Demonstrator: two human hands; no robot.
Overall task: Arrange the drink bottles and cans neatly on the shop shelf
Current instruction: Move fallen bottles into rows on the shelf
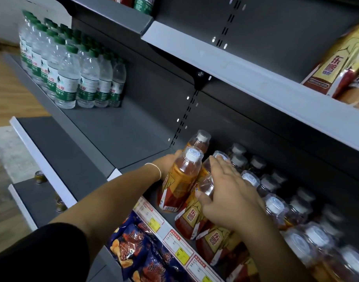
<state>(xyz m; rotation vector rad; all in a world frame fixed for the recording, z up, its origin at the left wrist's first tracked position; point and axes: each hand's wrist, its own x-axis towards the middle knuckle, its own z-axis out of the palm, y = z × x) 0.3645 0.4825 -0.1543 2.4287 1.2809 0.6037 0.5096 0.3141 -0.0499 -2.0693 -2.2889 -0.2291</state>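
Grey metal shelf (123, 127), stocked toward the right with rows of amber drink bottles (276, 210): clear plastic, white caps, red-and-gold labels. At the rows' left end, two more of the same, tilted and touching. Curled round the far side of the left bottle (180, 180), left hand (170, 162). Clasped over the right bottle (207, 180), right hand (231, 192), thumb pressed on its shoulder.

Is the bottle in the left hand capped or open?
Capped: the bottle that the left hand grips has its white cap on, under a clear seal.
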